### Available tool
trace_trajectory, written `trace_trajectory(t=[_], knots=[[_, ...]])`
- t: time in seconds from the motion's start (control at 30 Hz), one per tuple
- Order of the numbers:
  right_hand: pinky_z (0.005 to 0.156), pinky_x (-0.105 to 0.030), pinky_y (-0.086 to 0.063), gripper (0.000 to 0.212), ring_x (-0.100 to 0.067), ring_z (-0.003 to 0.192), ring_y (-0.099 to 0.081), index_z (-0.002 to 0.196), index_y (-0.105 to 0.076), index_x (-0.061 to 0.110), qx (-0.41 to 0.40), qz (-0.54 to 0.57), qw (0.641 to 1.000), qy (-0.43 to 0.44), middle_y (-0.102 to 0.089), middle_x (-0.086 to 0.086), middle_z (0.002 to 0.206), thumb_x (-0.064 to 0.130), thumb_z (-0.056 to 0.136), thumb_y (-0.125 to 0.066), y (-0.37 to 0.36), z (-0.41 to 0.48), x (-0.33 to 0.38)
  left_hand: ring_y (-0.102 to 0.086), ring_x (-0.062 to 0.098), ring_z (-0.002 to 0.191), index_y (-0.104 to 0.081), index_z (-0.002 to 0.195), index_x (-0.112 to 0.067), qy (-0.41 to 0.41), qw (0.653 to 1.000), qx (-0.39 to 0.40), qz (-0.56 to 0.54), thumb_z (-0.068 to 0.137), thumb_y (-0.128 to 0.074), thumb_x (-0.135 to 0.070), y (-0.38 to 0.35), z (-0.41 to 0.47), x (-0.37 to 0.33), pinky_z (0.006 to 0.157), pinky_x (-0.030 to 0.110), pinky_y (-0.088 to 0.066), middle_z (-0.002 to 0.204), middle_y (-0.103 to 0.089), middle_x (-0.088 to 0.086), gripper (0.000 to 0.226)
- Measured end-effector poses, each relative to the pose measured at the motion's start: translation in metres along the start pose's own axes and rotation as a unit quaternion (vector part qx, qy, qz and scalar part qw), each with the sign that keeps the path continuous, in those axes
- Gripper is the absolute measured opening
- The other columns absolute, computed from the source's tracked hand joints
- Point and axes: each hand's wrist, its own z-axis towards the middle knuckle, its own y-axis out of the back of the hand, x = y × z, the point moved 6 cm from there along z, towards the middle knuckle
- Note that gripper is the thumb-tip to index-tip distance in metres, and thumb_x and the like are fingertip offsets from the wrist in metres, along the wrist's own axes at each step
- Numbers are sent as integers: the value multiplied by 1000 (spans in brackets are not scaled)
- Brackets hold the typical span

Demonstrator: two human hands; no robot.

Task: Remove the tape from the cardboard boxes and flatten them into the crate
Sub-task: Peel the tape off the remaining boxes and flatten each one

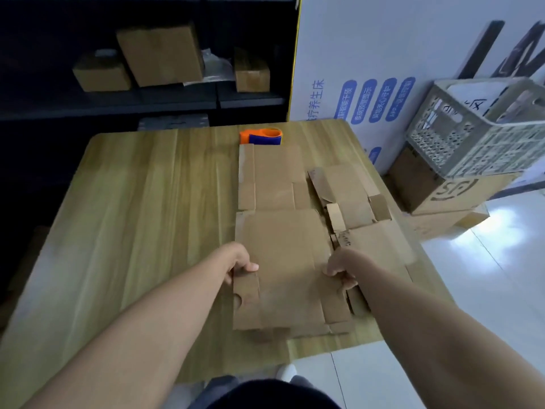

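Your left hand (240, 268) grips the left edge of the nearest flattened box (286, 261), with the thumb on top of the cardboard and the other fingers curled round the edge beneath it. Your right hand (342, 273) grips the opposite edge of the same sheet, thumb laid on top and fingers curled at the edge. The sheet fills the space between your two hands and lies flat on the table (141, 202). Its near flaps reach back toward your body, past both wrists. One flap with a half-round notch sits just behind your left hand.

Straight ahead of your left hand, a second flat box (271, 178) lies on the table, meeting the far edge of the sheet you hold. Ahead of your right hand, a third flat box (348, 196) lies askew. More cardboard runs under your right wrist toward the table's right edge, and you cannot tell whether it is a separate sheet.

Beyond the second flat box, far ahead of your left hand, an orange and blue tape dispenser (261, 137) sits near the table's far edge.

The crate (477, 137) is well off to the right of your right hand and beyond it, off the table. It is pale and latticed, and it rests tilted on stacked boxes (436, 193) on the floor.

Far ahead and to the left of your left hand, a dark shelf (177, 98) carries several closed cartons (160, 54).
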Motion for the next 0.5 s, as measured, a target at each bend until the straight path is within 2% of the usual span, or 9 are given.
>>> trace_trajectory(t=[0.1, 0.17, 0.2, 0.23, 0.3, 0.33, 0.4, 0.43, 0.5], knots=[[41, -18, -47, 24, -18, 61, -49, 70, -44, 14, -51, 99, 991, 71, -48, -3, 73, 7, 88, -59, -7, 14, -4, -60, 28, 109, -35, 137, 6, 11, 1000, -15, -12, 92, -53, -44, -22, 13, 11, 96, 32, -48, 148, -34, 17, 70], [36, -18, -46, 26, -21, 70, -53, 69, -43, 15, -69, 110, 988, 79, -48, -2, 73, 4, 87, -59, -14, 19, -6, -62, 28, 81, -33, 137, 7, 9, 999, -25, -21, 92, -54, -41, -33, 18, 13, 96, 35, -49, 149, -33, 19, 69], [40, -21, -48, 24, -23, 76, -56, 70, -44, 12, -75, 86, 991, 63, -49, -3, 74, 7, 89, -57, -19, 21, -7, -59, 28, 74, -34, 136, 8, -2, 999, -33, -26, 92, -56, -38, -36, 20, 13, 95, 37, -50, 147, -34, 20, 67], [46, -26, -50, 20, -26, 82, -60, 72, -46, 7, -84, 50, 994, 53, -51, -5, 76, 10, 90, -54, -24, 22, -6, -61, 32, 77, -37, 133, 8, -18, 998, -46, -33, 90, -60, -34, -37, 21, 12, 90, 40, -52, 144, -38, 22, 65], [59, -31, -50, 16, -31, 97, -63, 86, -55, 2, -114, -28, 992, 50, -59, -9, 91, 17, 91, -50, -25, 24, -1, -63, 38, 97, -42, 128, 7, -52, 994, -90, -35, 85, -69, -31, -35, 19, 9, 79, 40, -55, 133, -49, 23, 64], [67, -32, -49, 23, -31, 105, -61, 99, -59, 2, -116, -60, 990, 56, -62, -11, 105, 21, 92, -48, -27, 27, 2, -62, 37, 103, -45, 126, 6, -67, 990, -120, -33, 81, -72, -32, -32, 18, 7, 79, 39, -54, 129, -53, 21, 64], [89, -35, -44, 42, -31, 120, -52, 126, -54, 5, -119, -98, 987, 51, -54, -10, 130, 33, 95, -44, -27, 29, 6, -60, 33, 108, -50, 121, 3, -93, 983, -148, -53, 78, -76, -31, -30, 18, 4, 82, 36, -51, 124, -58, 18, 60], [96, -36, -40, 49, -31, 125, -48, 131, -49, 7, -122, -90, 988, 37, -50, -8, 136, 40, 94, -44, -27, 30, 6, -60, 32, 106, -53, 117, 3, -102, 981, -146, -77, 78, -76, -28, -30, 19, 2, 81, 36, -51, 121, -60, 17, 55], [101, -36, -37, 58, -29, 126, -46, 133, -47, 10, -125, -62, 990, 16, -49, -6, 137, 51, 92, -43, -26, 29, 3, -61, 33, 102, -54, 113, 4, -100, 979, -137, -110, 78, -76, -24, -32, 21, 1, 75, 38, -52, 117, -61, 18, 49]])
